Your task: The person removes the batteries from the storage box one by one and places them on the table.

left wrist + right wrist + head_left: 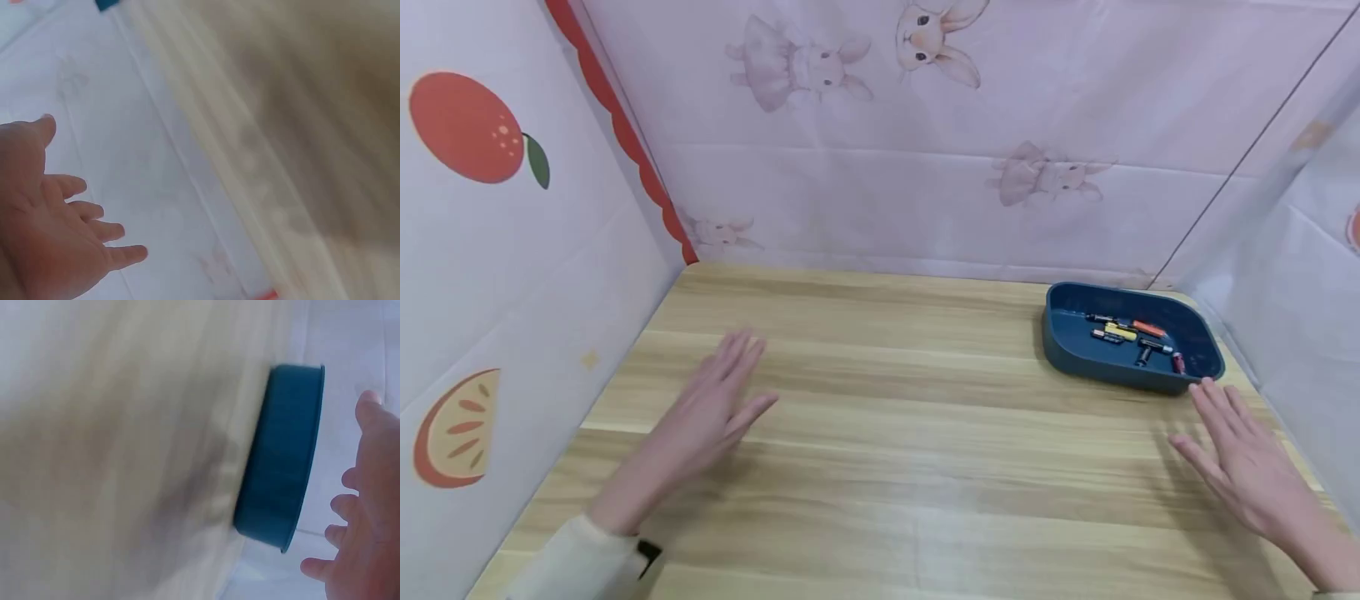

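A dark blue tray (pixel 1093 369) with rounded corners stands at the back right of the wooden table (pixel 880 433). Several small cylinders that look like batteries (pixel 1120 332) lie scattered inside it, in black, yellow, orange and red. My right hand (pixel 1255 467), fingers straight, is over the table just in front of the tray's near right corner. In the right wrist view, the tray's side (pixel 281 456) shows beside that hand's fingertips. On the left, my left hand (pixel 711 408) hovers with fingers extended and thumb spread, holding nothing.
A pale cloth wall with rabbit prints (pixel 865 192) closes off the back of the table. Another with fruit prints (pixel 550 317) runs along the left, and a white one (pixel 1307 333) along the right, close by the tray.
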Demonstrator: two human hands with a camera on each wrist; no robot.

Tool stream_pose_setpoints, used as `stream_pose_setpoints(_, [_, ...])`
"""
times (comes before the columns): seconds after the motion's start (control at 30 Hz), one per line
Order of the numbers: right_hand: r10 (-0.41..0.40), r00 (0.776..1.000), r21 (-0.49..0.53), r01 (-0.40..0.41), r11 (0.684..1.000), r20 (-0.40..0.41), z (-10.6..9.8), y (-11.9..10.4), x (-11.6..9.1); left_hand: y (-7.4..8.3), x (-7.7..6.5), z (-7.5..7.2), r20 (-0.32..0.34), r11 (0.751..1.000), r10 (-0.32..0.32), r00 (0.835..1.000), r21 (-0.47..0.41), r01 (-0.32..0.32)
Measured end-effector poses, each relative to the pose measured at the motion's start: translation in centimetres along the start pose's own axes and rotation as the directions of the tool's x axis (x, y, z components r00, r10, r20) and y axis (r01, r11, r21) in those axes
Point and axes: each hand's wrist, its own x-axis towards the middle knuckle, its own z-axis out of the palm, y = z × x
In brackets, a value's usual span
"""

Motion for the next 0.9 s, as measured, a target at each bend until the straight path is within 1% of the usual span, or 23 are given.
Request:
stream_pose_setpoints(0.07, [0.017, 1.0, 0.041, -0.016, 0.999, -0.013, -0.3, 0.7, 0.5, 1.4, 2.1, 0.6, 0.021, 0.999, 0.004, 1.0, -0.045, -0.003])
stream_pose_setpoints(0.17, [0.057, 0.998, 0.105, -0.054, 0.993, -0.033, -0.7, 1.9, 1.3, 3.4, 5.3, 2.2, 0.045, 0.991, 0.025, 0.999, -0.13, -0.019])
stream_pose_setpoints(0.23, [0.096, 0.995, 0.16, -0.089, 0.983, -0.038, -0.9, 2.6, 1.9, 4.8, 7.5, 3.6, 0.058, 0.98, 0.043, 0.997, -0.199, -0.031])
stream_pose_setpoints(0.33, [0.167, 0.986, 0.248, -0.158, 0.956, -0.014, -1.5, 3.8, 2.9, 6.9, 10.7, 5.8, 0.073, 0.951, 0.066, 0.995, -0.308, -0.04])
stream_pose_setpoints(0.47, [0.235, 0.972, 0.346, -0.228, 0.91, 0.025, -2.2, 5.4, 4.0, 9.8, 14.8, 8.7, 0.092, 0.896, 0.043, 0.995, -0.445, 0.003])
stream_pose_setpoints(0.53, [0.253, 0.966, 0.379, -0.251, 0.891, 0.045, -2.3, 6.1, 4.5, 11.2, 16.6, 10.0, 0.1, 0.861, 0.018, 0.995, -0.508, 0.036])
stream_pose_setpoints(0.6, [0.268, 0.961, 0.402, -0.27, 0.875, 0.064, -2.2, 6.6, 4.9, 12.6, 18.0, 11.1, 0.112, 0.822, -0.011, 0.994, -0.565, 0.073])
stream_pose_setpoints(0.7, [0.284, 0.956, 0.442, -0.289, 0.849, 0.081, -1.8, 7.3, 5.3, 14.5, 19.6, 12.5, 0.125, 0.764, -0.033, 0.992, -0.636, 0.106])
stream_pose_setpoints(0.77, [0.29, 0.953, 0.468, -0.295, 0.833, 0.084, -1.5, 7.7, 5.5, 15.7, 20.5, 13.4, 0.139, 0.733, -0.043, 0.989, -0.668, 0.125])
stream_pose_setpoints(0.83, [0.293, 0.952, 0.488, -0.296, 0.821, 0.084, -1.2, 8.0, 5.6, 16.8, 21.3, 14.2, 0.15, 0.712, -0.051, 0.987, -0.687, 0.141])
stream_pose_setpoints(0.9, [0.296, 0.952, 0.506, -0.297, 0.81, 0.084, -0.8, 8.2, 5.7, 17.8, 22.0, 15.0, 0.163, 0.698, -0.066, 0.984, -0.697, 0.162])
